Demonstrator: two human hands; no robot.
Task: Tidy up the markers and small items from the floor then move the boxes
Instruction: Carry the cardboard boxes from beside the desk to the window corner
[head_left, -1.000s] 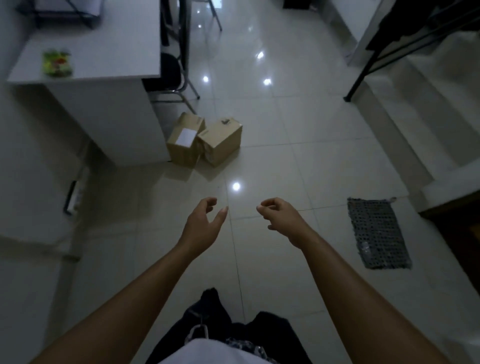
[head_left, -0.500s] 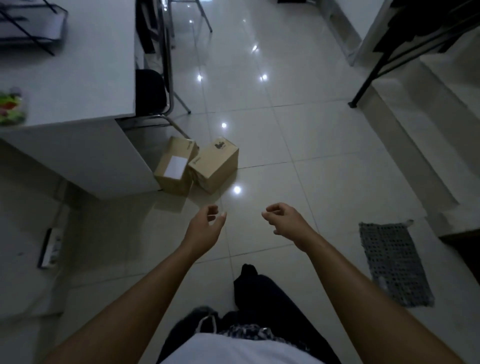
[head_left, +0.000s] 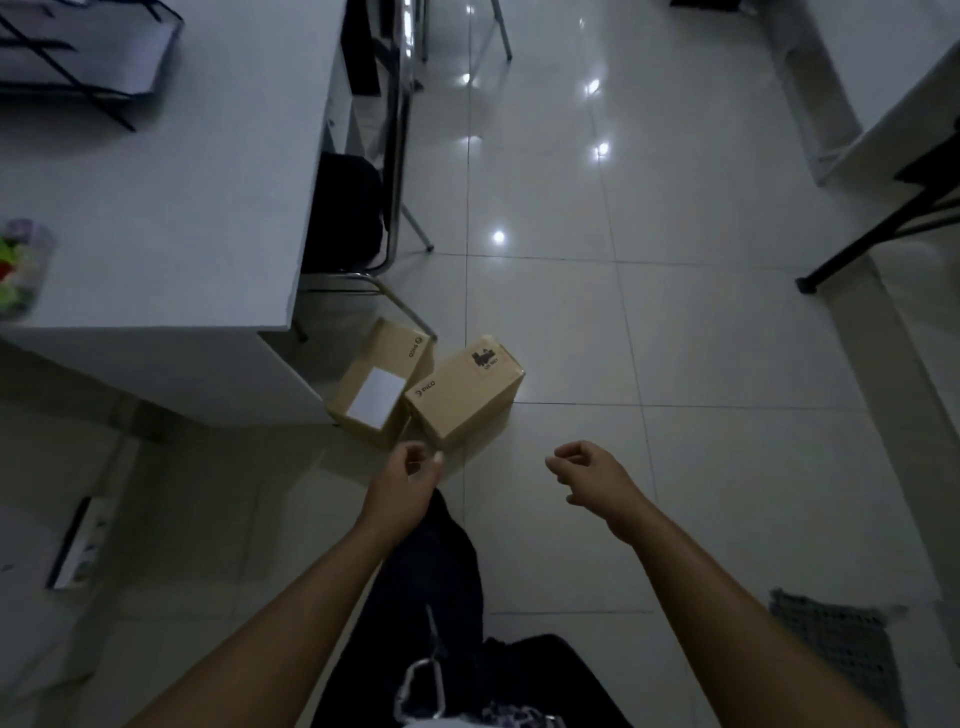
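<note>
An office: a white desk (head_left: 156, 208), a metal-legged chair (head_left: 363, 218), and a glossy tiled floor (head_left: 675, 338)

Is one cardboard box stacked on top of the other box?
No, the box with the white label and the box with the black print stand side by side on the floor.

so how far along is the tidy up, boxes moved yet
Done, apparently: no markers or small items show on the floor; a blurred tub of colourful bits sits on the desk. In hand: nothing, left hand and right hand hover empty near the boxes. Left: the PICO box and the white-labelled box sit on the floor beside the desk, not yet moved.
</note>
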